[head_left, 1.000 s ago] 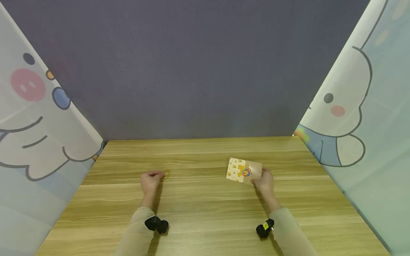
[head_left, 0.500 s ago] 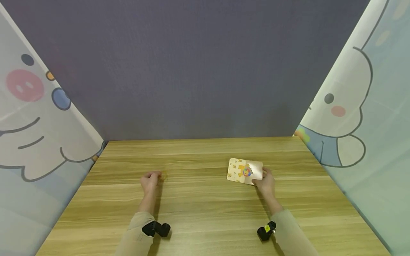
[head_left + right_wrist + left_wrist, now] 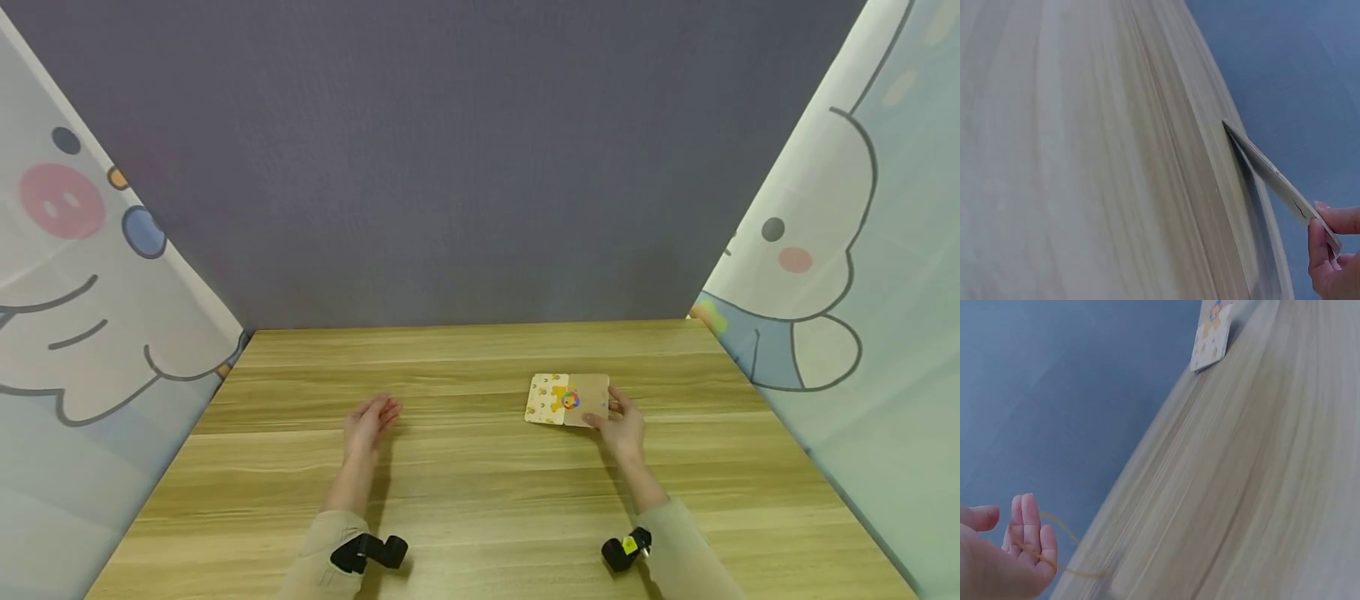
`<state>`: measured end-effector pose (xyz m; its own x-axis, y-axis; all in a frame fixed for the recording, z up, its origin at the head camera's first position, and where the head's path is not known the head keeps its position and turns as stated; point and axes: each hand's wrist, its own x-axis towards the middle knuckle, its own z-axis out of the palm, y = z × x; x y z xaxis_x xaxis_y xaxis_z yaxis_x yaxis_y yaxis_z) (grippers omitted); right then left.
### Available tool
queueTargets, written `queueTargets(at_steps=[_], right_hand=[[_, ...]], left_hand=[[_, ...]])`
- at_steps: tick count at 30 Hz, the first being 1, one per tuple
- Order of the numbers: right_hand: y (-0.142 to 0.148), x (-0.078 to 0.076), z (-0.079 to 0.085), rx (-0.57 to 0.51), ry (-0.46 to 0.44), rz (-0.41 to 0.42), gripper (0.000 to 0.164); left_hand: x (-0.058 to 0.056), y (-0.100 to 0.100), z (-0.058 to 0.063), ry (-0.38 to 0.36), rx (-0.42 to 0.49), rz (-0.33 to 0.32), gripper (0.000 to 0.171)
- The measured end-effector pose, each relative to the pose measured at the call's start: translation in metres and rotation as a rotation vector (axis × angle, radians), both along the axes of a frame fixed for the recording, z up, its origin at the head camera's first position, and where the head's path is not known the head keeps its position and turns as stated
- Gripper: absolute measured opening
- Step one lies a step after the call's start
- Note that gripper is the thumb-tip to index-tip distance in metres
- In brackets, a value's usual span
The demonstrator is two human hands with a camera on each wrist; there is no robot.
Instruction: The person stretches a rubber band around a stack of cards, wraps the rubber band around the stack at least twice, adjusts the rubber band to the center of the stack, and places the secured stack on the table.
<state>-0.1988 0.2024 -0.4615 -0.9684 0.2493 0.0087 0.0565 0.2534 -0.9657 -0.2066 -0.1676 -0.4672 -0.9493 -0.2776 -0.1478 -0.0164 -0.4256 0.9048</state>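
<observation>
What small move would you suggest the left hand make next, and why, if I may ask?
Probably carry the left hand toward the free end of the printed card: a thin band loops round that hand's fingers, while the right hand pinches the opposite end.

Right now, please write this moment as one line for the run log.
left hand: yellow band looped around fingers | right hand: pinches booklet at one end | hands: apart, over table

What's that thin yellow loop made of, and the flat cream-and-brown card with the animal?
Thin yellow loop: perhaps rubber, smooth-looking, because it makes a slim, bendy curve.
Flat cream-and-brown card: probably cardboard or thick paper, smooth and printed, because its edge looks thin and straight.
</observation>
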Motion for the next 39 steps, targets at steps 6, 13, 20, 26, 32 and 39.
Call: queueTargets(at_steps=[6, 13, 20, 26, 32, 39], right_hand=[[-0.005, 0.005, 0.005, -0.15, 0.016, -0.027, 0.068], [-0.003, 0.004, -0.01, -0.298, 0.069, -0.003, 0.075], [-0.017, 0.018, 0.005, -0.384, 0.119, 0.042, 0.074], [-0.032, 0.027, 0.025, -0.425, 0.033, 0.03, 0.067], [-0.042, 0.03, 0.033, -0.469, 0.015, 0.015, 0.064], [-0.051, 0.031, 0.033, -0.509, 0.1, 0.013, 0.066]], left_hand=[[0.005, 0.009, 0.001, 0.085, -0.032, -0.106, 0.031], [0.002, 0.011, -0.024, 0.335, -0.069, -0.268, 0.034], [0.005, 0.022, -0.026, 0.544, -0.15, -0.31, 0.046], [-0.009, 0.027, -0.051, 0.579, -0.177, -0.214, 0.048], [-0.015, 0.036, -0.056, 0.625, -0.104, -0.168, 0.048], [-0.007, 0.049, -0.048, 0.73, -0.158, -0.168, 0.024]])
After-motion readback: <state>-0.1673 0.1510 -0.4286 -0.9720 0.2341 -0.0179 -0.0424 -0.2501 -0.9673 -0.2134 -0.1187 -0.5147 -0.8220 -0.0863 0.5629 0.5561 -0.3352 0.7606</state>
